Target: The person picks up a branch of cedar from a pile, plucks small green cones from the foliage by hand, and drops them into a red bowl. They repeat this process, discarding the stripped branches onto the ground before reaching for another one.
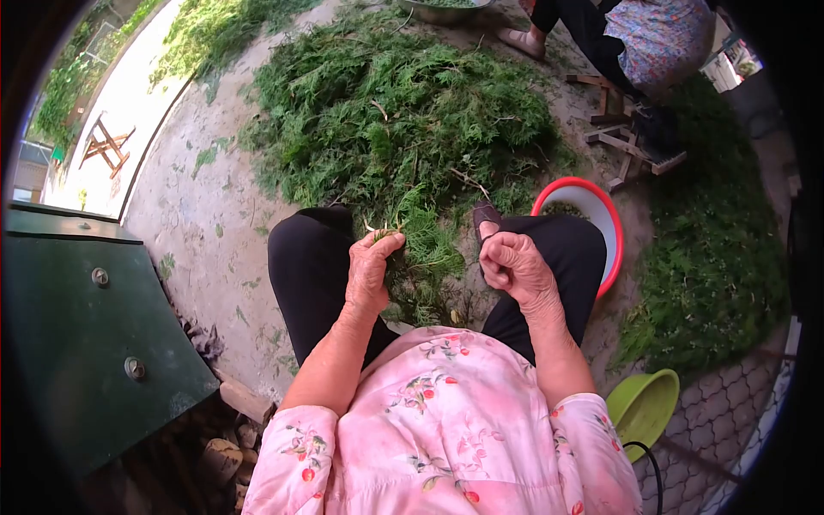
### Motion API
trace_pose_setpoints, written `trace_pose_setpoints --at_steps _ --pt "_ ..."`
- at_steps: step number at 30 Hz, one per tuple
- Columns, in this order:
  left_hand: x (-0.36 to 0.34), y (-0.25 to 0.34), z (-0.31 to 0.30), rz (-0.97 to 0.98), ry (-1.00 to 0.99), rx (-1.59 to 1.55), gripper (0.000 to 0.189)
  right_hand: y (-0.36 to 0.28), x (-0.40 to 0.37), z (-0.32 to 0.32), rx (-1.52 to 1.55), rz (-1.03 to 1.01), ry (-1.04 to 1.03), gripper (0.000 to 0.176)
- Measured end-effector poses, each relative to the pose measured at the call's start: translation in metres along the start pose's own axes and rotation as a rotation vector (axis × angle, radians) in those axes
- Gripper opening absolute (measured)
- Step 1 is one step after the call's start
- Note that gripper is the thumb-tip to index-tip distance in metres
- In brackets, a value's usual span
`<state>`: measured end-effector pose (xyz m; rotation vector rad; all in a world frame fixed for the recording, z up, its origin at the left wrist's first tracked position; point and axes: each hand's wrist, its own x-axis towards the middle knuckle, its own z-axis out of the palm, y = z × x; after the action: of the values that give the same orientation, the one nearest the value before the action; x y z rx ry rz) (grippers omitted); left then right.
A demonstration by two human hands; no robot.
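Note:
Between my knees, my left hand (375,266) is closed, thumb against fingers, on the stem end of a green leafy sprig (427,236). The sprig's feathery leaves spread to the right of that hand. My right hand (512,268) is curled closed above my right knee; its fingers hide whatever may be inside. Just beyond my feet lies a large heap of cut evergreen branches (386,112). By my right knee stands a white basin with a red rim (611,257), with small greenish bits inside, partly hidden by my leg.
Another person in a flowered top (661,43) sits at the upper right near wooden stools (622,150). More greenery (704,275) lies along the right. A lime green basin (644,408) is at lower right. A dark green metal panel (94,335) stands at left, a folding stool (107,146) farther off.

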<state>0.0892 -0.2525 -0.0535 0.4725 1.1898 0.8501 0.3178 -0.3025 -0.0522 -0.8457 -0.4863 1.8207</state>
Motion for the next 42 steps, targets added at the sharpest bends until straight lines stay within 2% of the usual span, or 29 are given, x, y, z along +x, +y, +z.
trace_pose_setpoints --at_steps 2,3,6,8,10,13,14,18,23,24,26,28,30,32,33,35,36,39,40,41,42 --pt "0.001 -0.001 -0.001 -0.014 0.009 -0.013 0.006 -0.001 -0.010 0.014 -0.406 0.247 0.002 0.017" --pt "0.001 -0.003 0.000 0.013 0.014 -0.008 0.007 0.002 -0.009 0.021 -0.464 0.317 -0.037 0.017" --pt "0.006 -0.011 0.000 0.055 0.007 0.015 0.008 0.019 -0.007 0.035 -0.509 0.310 0.056 0.022" --pt "0.006 -0.013 0.000 0.073 -0.006 0.032 0.009 0.029 -0.003 0.040 -0.419 0.178 0.158 0.028" --pt "0.005 -0.013 0.000 0.002 -0.070 0.020 0.017 0.032 0.002 0.042 -0.443 0.144 0.127 0.030" --pt "0.001 -0.011 0.002 0.030 -0.154 0.104 0.026 0.034 0.006 0.050 -0.503 0.101 0.074 0.033" --pt "0.007 -0.019 -0.005 0.063 -0.181 0.108 0.037 0.035 0.007 0.051 -0.567 0.076 0.067 0.033" --pt "0.001 -0.017 -0.001 0.095 -0.082 0.123 0.044 0.031 0.005 0.052 -0.641 0.085 0.065 0.033" --pt "0.001 -0.014 -0.003 0.102 -0.207 0.109 0.053 0.039 0.007 0.042 -0.684 0.046 0.057 0.029" --pt "0.003 -0.015 -0.005 0.104 -0.208 0.109 0.053 0.039 0.007 0.041 -0.691 0.028 0.044 0.027" --pt "0.006 -0.019 -0.008 0.313 -0.264 0.305 0.054 0.043 0.009 0.038 -0.698 0.010 0.031 0.025" --pt "-0.001 -0.017 -0.001 0.318 -0.246 0.313 0.054 0.050 0.012 0.038 -0.916 -0.276 0.000 0.027" --pt "-0.007 -0.013 0.007 0.323 -0.228 0.321 0.054 0.048 0.010 0.044 -0.954 -0.259 -0.035 0.027" --pt "-0.010 -0.010 0.011 0.192 -0.216 0.197 0.054 0.036 0.004 0.056 -1.098 -0.176 -0.059 0.028" --pt "-0.008 -0.009 0.010 0.191 -0.216 0.199 0.054 0.035 0.002 0.061 -1.096 -0.176 -0.058 0.028" --pt "0.000 -0.009 -0.001 -0.056 -0.120 -0.201 0.050 0.038 -0.001 0.069 -0.973 -0.261 0.020 0.027" --pt "0.038 -0.055 -0.043 0.296 -0.233 0.044 0.043 0.036 -0.002 0.068 -0.950 -0.192 0.054 0.026" --pt "0.045 -0.058 -0.046 0.301 -0.166 0.026 0.033 0.038 0.001 0.061 -0.876 -0.280 0.111 0.025" --pt "0.007 -0.013 -0.011 0.007 -0.238 -0.348 0.029 0.043 0.006 0.054 -0.840 -0.327 0.120 0.024" --pt "0.006 -0.011 -0.004 0.007 -0.237 -0.348 0.029 0.041 0.007 0.055 -0.840 -0.327 0.120 0.024" --pt "0.005 -0.011 0.001 -0.028 -0.116 -0.374 0.019 0.039 0.007 0.056 -0.865 -0.315 0.136 0.023"
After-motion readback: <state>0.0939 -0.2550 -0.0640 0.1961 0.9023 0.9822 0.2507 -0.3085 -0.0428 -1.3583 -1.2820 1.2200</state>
